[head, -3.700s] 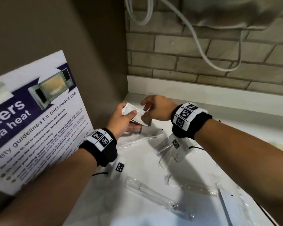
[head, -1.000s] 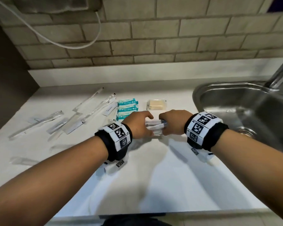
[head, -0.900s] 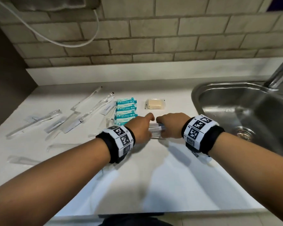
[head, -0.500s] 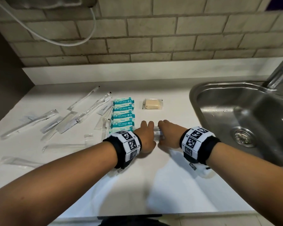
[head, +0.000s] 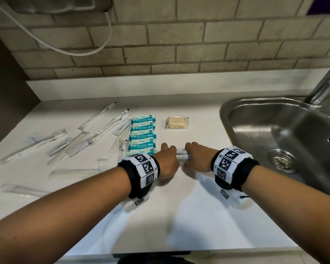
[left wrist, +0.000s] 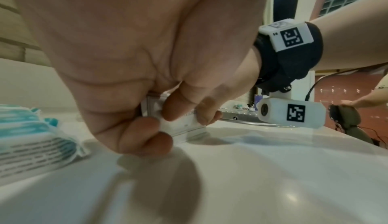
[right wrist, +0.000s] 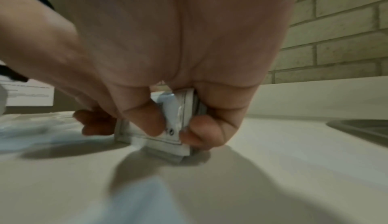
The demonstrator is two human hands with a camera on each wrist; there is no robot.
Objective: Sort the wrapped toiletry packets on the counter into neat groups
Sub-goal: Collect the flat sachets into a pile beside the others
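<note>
Both hands hold a small stack of white packets [head: 182, 158] standing on edge on the white counter [head: 179, 216]. My left hand [head: 167, 159] pinches the stack's left end [left wrist: 178, 123] with curled fingers. My right hand [head: 197, 158] grips the right end [right wrist: 174, 128] between thumb and fingers. Just left of my hands lies a column of teal mini wipes packets [head: 143, 135]. Behind my hands sits a clear packet of tan pads [head: 177, 122]. Several clear wrapped sticks [head: 95, 134] lie scattered at the left.
A steel sink [head: 286, 141] with a tap [head: 326, 86] is set into the counter at the right. A brick wall [head: 179, 44] with a white cable [head: 65, 50] stands behind. A dark panel [head: 8, 88] bounds the left. The counter's front edge [head: 179, 253] is near me.
Earlier I held the packets at the far left corner by a poster. Over the last second both hands lowered the stack onto the counter and drew it slightly nearer me.
</note>
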